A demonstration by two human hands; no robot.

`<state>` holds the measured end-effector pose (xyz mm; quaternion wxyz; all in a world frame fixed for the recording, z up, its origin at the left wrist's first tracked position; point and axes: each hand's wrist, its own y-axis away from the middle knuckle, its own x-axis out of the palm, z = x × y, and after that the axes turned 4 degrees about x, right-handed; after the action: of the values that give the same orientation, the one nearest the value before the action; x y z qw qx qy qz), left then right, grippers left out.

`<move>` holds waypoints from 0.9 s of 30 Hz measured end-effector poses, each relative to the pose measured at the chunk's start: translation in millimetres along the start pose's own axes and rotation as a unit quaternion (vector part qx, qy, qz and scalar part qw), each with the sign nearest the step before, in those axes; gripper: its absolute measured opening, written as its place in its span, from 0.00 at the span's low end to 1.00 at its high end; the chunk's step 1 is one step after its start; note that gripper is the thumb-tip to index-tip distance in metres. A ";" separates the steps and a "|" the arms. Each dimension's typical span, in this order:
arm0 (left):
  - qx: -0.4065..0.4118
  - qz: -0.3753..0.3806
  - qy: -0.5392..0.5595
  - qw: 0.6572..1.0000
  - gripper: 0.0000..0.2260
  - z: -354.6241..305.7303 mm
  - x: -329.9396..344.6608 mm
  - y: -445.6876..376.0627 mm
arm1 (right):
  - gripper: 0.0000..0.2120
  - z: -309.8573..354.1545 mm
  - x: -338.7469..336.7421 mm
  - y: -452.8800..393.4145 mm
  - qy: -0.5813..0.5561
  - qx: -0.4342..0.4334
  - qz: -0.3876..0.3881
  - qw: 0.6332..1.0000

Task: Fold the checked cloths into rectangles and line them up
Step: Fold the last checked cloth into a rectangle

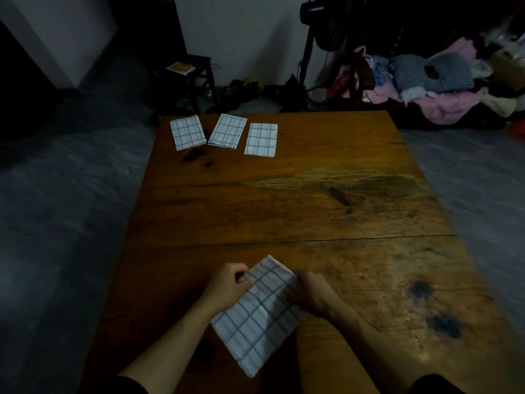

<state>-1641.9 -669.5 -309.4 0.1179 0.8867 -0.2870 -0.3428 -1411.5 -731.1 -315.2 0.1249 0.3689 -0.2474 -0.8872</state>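
Four white cloths with a thin blue check are on the worn, stained wooden table [312,194]: three folded rectangles [226,131] lie flat in a row at its far left corner, close together but apart. The fourth cloth [257,317], a soft, partly folded oblong, sits tilted at the near edge. The left hand [227,285] grips its upper left edge and the right hand [311,294] pinches its right edge.

Single head-worn wide-angle view, looking forward and down across the wooden table [312,194] from its near edge. Closest to the forearms and both hands at the bottom of frame; far table edge, floor and back wall [241,38] up top. Strong wide-angle bend at the edges, no second view.
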 end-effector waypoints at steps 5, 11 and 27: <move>-0.041 -0.045 0.042 0.997 0.03 7.0 -4.7 21.8 | 0.08 -2.1 -5.7 10.7 0.039 0.014 -0.052 0.998; -0.032 -0.085 0.026 0.996 0.14 22.4 -0.1 38.4 | 0.03 25.6 -17.0 21.5 0.080 -0.099 -0.097 0.987; -0.024 -0.196 -0.115 0.973 0.10 65.9 11.2 53.1 | 0.06 12.7 5.5 30.5 0.148 -0.176 -0.138 0.963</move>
<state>-1702.4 -719.8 -342.5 0.0357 0.8771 -0.1109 -0.4659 -1423.3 -754.7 -294.5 0.0997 0.4989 -0.0125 -0.8608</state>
